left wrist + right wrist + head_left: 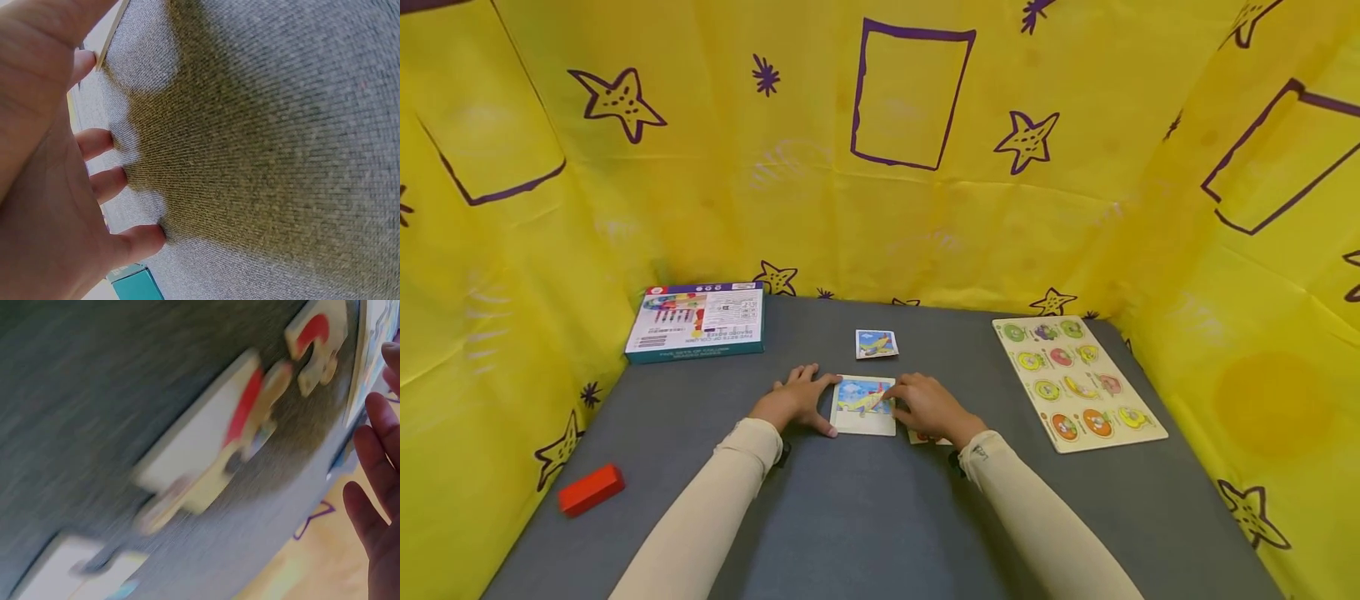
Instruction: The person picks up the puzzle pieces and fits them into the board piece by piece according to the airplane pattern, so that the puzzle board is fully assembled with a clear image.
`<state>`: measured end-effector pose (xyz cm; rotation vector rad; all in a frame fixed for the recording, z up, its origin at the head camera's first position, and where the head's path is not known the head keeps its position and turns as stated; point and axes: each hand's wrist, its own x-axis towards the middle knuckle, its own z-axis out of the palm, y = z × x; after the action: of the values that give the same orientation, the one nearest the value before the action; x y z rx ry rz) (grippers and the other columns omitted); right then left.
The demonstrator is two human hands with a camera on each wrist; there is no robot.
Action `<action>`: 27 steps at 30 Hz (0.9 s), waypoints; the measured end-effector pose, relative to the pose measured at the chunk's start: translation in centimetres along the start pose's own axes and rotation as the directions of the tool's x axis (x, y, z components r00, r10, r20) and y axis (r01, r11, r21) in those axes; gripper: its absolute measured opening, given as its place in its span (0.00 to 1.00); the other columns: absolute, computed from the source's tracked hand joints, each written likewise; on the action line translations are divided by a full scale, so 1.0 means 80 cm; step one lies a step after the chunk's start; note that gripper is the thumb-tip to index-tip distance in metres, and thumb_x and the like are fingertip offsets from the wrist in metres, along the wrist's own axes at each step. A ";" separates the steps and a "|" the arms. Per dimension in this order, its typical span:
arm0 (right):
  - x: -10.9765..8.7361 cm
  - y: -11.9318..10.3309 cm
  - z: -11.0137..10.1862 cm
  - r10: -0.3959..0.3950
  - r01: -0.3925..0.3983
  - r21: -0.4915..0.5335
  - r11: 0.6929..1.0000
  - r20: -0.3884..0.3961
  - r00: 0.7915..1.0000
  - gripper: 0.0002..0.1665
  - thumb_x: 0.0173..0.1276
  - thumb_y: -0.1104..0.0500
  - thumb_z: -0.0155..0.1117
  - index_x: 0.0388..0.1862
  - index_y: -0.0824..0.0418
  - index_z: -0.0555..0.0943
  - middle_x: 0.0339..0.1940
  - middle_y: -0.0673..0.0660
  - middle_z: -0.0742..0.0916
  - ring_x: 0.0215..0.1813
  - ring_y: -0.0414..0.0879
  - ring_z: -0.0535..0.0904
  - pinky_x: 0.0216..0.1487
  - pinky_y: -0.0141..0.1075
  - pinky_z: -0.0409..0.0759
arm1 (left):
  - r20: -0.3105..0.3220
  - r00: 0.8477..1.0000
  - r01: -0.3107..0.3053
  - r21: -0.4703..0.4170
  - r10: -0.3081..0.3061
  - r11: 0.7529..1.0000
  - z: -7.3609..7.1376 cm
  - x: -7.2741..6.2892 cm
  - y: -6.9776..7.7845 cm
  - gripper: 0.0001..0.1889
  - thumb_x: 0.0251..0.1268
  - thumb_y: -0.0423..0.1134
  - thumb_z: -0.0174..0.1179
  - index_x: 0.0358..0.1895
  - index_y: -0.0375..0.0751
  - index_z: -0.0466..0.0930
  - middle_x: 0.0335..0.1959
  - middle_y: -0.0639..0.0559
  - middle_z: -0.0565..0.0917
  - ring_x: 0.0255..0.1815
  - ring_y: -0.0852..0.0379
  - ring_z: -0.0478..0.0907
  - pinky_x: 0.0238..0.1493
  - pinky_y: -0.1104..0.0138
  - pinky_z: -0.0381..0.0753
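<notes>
A square tray puzzle (pixel 865 426) with a yellow airplane picture lies before me in the head view. My left hand (pixel 796 400) rests on its left side, thumb and index finger spread along the edge; the other fingertips touch the table in the left wrist view. At the puzzle's right edge is my right hand (pixel 928 406), its fingertips over the airplane's red part. Several loose puzzle pieces (pixel 206 437), whitish with red, lie beneath that hand, mostly hidden from the head view. Beyond the puzzle sits a small airplane picture card (pixel 876 343).
A teal-edged box (pixel 696 323) stands at the back left, and a red block (pixel 591 490) lies at the front left. On the right is a board of fruit pictures (pixel 1078 383). Yellow patterned cloth (pixel 910 225) walls the dark table (pixel 857 525).
</notes>
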<state>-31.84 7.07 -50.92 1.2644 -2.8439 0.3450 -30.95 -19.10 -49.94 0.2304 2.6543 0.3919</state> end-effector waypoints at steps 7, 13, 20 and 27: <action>-0.027 0.013 -0.005 -0.012 0.012 -0.001 1.000 0.007 1.000 0.14 0.63 0.58 0.67 0.49 0.55 0.85 0.42 0.52 0.85 0.44 0.48 0.79 0.50 0.46 0.77 | -0.002 1.000 -0.013 -0.005 0.013 1.000 -0.004 -0.001 -0.011 0.54 0.44 0.61 0.74 0.76 0.57 0.56 0.77 0.35 0.47 0.76 0.32 0.42 0.66 0.31 0.48; -0.047 0.016 -0.005 -0.045 0.045 0.025 0.999 0.030 0.999 0.15 0.61 0.55 0.70 0.48 0.55 0.86 0.42 0.52 0.85 0.44 0.48 0.79 0.48 0.45 0.77 | -0.001 1.000 -0.021 0.016 0.021 1.000 -0.003 0.001 -0.016 0.54 0.43 0.62 0.74 0.76 0.56 0.55 0.77 0.33 0.48 0.75 0.30 0.43 0.65 0.30 0.50; -0.060 0.017 0.000 -0.027 0.026 0.035 0.999 0.015 1.000 0.15 0.62 0.57 0.70 0.48 0.55 0.86 0.41 0.51 0.85 0.43 0.46 0.78 0.48 0.44 0.76 | 0.013 1.000 -0.027 0.014 0.026 1.000 -0.002 0.002 -0.011 0.54 0.45 0.61 0.73 0.76 0.54 0.54 0.77 0.32 0.47 0.76 0.30 0.43 0.65 0.30 0.50; -0.066 0.018 0.004 -0.019 0.019 0.028 0.999 -0.010 1.000 0.13 0.61 0.58 0.71 0.46 0.54 0.86 0.43 0.50 0.84 0.45 0.46 0.79 0.49 0.44 0.77 | 0.029 0.999 -0.028 0.020 0.028 0.999 0.002 0.006 -0.008 0.54 0.46 0.62 0.72 0.77 0.55 0.53 0.77 0.33 0.47 0.76 0.31 0.42 0.65 0.31 0.49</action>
<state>-29.29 11.84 -52.04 1.2902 -2.8265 0.3915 -31.35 -19.54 -50.41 0.2777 2.6310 0.3678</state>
